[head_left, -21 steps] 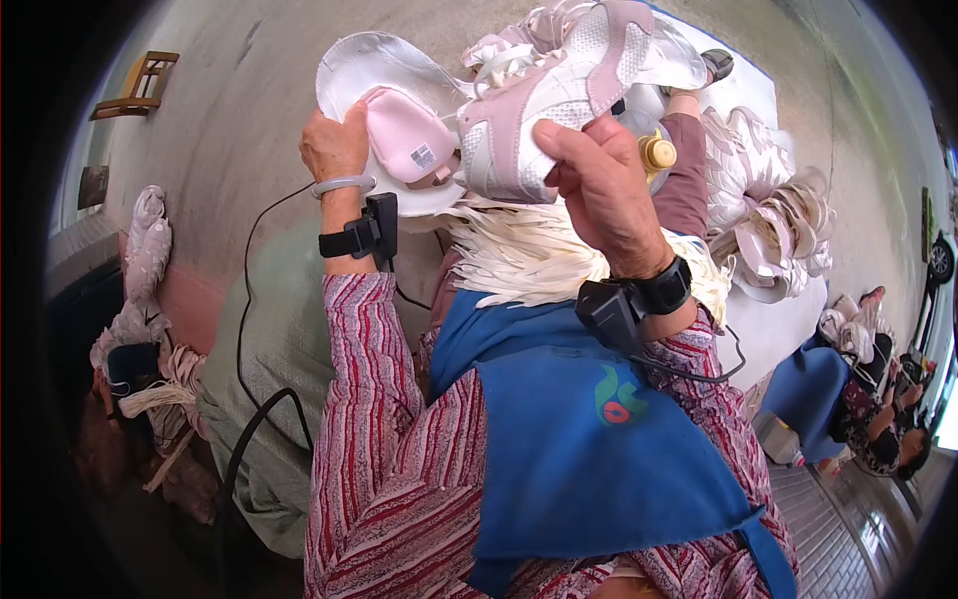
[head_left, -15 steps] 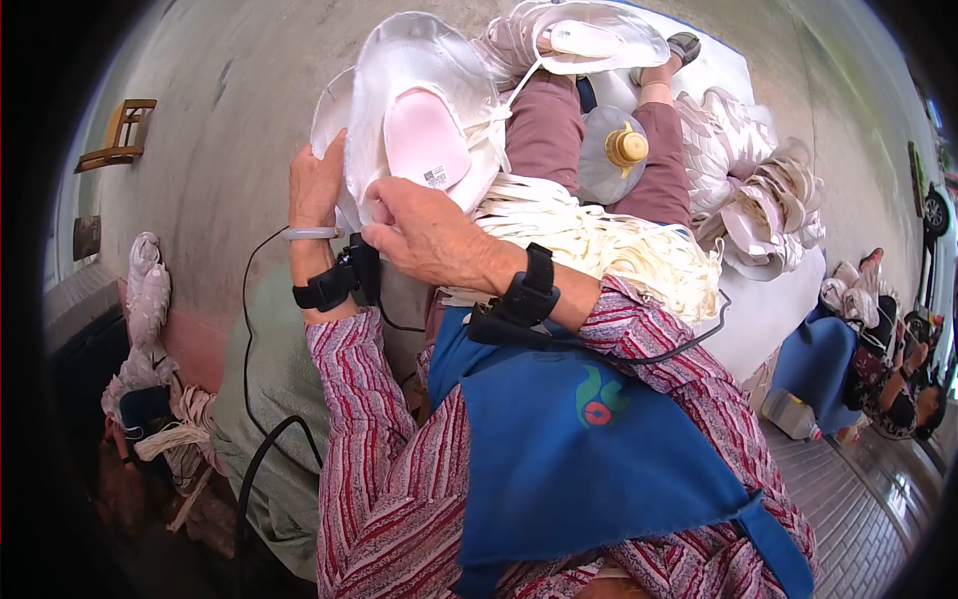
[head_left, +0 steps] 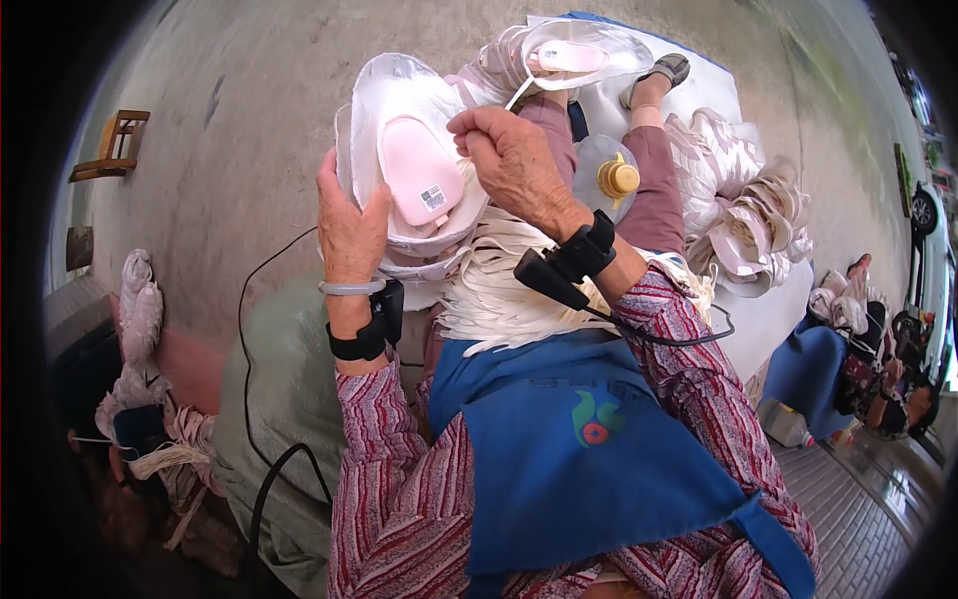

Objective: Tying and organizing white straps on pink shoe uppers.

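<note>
A white shoe upper [head_left: 371, 95] with a pale pink insole pad [head_left: 419, 170] inside rests over my lap, other white layers beneath it. My left hand [head_left: 351, 225] grips its near left side, thumb toward the inside and fingers around the outer edge. Across the opening, my right hand [head_left: 519, 165] is closed in a pinch at the upper's right edge; what its fingertips hold is hidden. A thin white lace [head_left: 520, 93] runs from another upper [head_left: 619, 48] farther off and disappears behind this hand. Loose cream laces [head_left: 489, 290] lie in a heap across my lap.
A clear container with a gold cap [head_left: 618, 178] stands between my legs. Stacked uppers [head_left: 753, 215] lie on a white sheet [head_left: 738, 324] to the right. A black cable [head_left: 247, 369] hangs at left, near a wooden stool [head_left: 122, 140]. Another person [head_left: 893, 394] sits far right.
My right hand has left the upper's near edge and moved up and right to its right edge. My left hand has shifted down and right, and the upper has moved slightly nearer.
</note>
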A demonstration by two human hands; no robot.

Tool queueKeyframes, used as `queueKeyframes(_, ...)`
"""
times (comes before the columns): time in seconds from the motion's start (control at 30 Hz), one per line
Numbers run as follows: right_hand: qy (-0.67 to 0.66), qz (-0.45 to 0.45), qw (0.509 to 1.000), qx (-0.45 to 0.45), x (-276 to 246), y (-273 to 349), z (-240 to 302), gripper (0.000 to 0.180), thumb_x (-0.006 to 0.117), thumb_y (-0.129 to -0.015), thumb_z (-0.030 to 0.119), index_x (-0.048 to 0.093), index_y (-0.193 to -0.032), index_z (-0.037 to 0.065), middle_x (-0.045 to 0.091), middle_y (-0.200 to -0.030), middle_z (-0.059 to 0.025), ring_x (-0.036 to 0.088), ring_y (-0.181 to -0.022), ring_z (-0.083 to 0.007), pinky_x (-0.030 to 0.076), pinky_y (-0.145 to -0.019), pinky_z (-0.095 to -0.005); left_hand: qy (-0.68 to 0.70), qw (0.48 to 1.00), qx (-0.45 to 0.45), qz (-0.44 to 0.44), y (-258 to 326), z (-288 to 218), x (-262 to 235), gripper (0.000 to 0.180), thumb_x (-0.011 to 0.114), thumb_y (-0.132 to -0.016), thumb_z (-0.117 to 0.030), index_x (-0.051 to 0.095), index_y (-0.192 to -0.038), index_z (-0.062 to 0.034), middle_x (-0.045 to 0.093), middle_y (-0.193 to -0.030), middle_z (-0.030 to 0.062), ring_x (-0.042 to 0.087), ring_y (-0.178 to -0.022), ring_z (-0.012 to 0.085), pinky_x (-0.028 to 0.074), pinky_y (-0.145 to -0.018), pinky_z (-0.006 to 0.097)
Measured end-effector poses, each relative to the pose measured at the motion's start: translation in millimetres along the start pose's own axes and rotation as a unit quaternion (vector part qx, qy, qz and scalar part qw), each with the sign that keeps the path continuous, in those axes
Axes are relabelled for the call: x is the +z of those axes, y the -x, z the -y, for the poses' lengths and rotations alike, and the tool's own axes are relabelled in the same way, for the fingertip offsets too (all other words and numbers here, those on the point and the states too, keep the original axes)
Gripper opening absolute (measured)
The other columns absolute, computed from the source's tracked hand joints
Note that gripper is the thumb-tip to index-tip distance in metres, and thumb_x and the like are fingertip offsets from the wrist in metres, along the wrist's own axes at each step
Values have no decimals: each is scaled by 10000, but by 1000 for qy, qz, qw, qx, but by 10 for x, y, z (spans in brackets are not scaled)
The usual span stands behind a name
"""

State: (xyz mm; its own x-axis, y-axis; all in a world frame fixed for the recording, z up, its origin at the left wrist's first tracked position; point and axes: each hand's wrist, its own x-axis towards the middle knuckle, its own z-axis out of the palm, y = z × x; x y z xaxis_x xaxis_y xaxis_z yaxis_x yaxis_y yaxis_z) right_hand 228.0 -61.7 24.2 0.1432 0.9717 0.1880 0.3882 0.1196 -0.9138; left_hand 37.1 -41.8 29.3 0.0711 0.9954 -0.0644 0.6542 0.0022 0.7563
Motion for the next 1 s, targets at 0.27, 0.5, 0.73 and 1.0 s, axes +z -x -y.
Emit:
queueKeyframes(0.27,304,313,898,-54,-58,-444,-815,193,535,-710,85,571,-874,-11,599,-807,-184,582,-787,-369,432,-835,-399,103,994,-29,18,-5,274,-69,681,617,-747,-82,280,-1327,39,459,-1250,211,460,-1151,281,354,-976,343)
queueKeyframes(0.5,330,329,881,-86,-342,-397,-767,124,546,-714,156,573,-697,36,565,-612,-187,587,-631,-368,448,-584,-468,78,994,-65,36,435,64,-21,794,691,-710,-190,254,-1330,45,451,-1239,264,485,-1119,323,378,-949,367)
queueKeyframes(0.73,296,176,933,-104,-962,-693,-395,92,561,-712,109,545,-710,18,564,-642,-180,573,-637,-368,453,-591,-432,87,992,-56,74,-21,-88,136,358,525,-750,-119,567,-1050,73,632,-969,200,604,-927,313,442,-824,366)
queueKeyframes(1.0,266,44,958,-101,-1703,-1188,-117,160,560,-803,137,598,-804,-19,532,-600,-150,477,-526,-220,424,-546,-328,-41,990,137,-13,-1342,-1103,-154,334,532,-740,-171,602,-1003,23,629,-865,242,618,-827,370,460,-763,381)
